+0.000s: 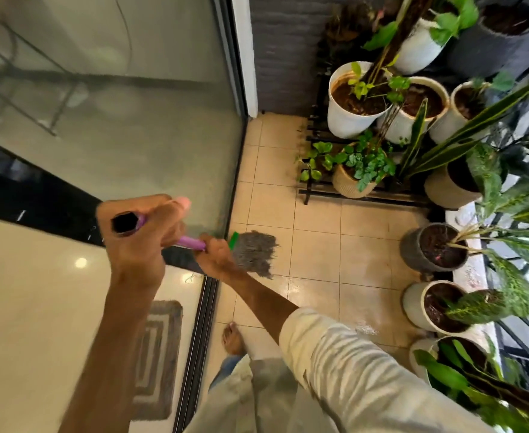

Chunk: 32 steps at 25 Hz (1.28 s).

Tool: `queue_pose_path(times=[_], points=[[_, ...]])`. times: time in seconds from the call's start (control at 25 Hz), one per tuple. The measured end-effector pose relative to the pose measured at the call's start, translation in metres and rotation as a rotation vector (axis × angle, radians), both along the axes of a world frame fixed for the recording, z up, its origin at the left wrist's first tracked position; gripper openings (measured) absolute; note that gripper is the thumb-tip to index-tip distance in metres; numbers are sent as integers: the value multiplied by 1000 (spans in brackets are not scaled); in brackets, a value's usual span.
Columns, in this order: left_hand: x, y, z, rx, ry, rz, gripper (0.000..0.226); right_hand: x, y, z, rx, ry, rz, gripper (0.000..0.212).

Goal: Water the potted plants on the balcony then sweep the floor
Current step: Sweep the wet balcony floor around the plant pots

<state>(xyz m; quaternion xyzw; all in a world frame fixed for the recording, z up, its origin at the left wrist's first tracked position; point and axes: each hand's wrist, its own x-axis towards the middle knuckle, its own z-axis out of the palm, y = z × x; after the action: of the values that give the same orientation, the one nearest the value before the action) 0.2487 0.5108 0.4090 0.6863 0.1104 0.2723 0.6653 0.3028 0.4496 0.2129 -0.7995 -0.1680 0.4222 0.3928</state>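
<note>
I hold a broom with a purple handle (190,242) in both hands. My left hand (138,232) grips the top end, close to the camera. My right hand (218,256) grips the handle lower down, just above the green collar. The grey bristle head (257,253) rests on the beige tiled floor (335,232) beside the glass sliding door. Several potted plants stand along the right: white pots (349,118) on a black rack at the far end, a grey pot (422,250) and a white pot (425,307) along the railing.
The glass sliding door (150,126) and its track (199,332) bound the left side. A grey doormat (157,357) lies inside. My bare foot (233,337) stands on the tiles. The black plant rack (335,192) juts into the floor. Wet patches shine near the right-hand pots.
</note>
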Motion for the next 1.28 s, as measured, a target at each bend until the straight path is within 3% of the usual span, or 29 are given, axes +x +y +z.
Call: queue_pose_path(times=[0.16, 0.32, 0.36, 0.4, 0.44, 0.52, 0.64, 0.76, 0.84, 0.92, 1.12, 1.28], points=[[-6, 20, -2, -106, 7, 55, 42, -4, 4, -9, -20, -166, 116, 27], [11, -11, -13, -154, -22, 12, 42, 14, -52, -19, -22, -331, -8, 27], [17, -17, -15, -166, -34, 2, 43, 22, -67, -23, -41, -531, 33, 30], [24, -21, -19, -193, -49, -9, 43, 27, -83, -28, -99, -485, 84, 36], [30, -23, -27, -231, -62, -22, 43, 30, -98, -28, -183, -561, 206, 42], [41, -37, -49, -308, -46, -34, 42, 46, -136, -45, -257, -633, 183, 45], [58, -86, -98, -401, 114, -57, 38, 76, -208, -45, -457, -582, 99, 36], [83, -149, -139, -343, 300, -180, 35, 109, -282, -61, -600, -562, -8, 31], [102, -181, -151, -312, 351, -249, 41, 127, -313, -60, -696, -442, 19, 42], [116, -188, -153, -331, 326, -247, 45, 134, -318, -66, -682, -418, 19, 58], [117, -132, -118, -399, 258, -137, 49, 129, -264, -67, -547, -249, -121, 10], [92, -65, -56, -257, 164, -122, 55, 82, -184, -38, -256, -454, -192, 27]])
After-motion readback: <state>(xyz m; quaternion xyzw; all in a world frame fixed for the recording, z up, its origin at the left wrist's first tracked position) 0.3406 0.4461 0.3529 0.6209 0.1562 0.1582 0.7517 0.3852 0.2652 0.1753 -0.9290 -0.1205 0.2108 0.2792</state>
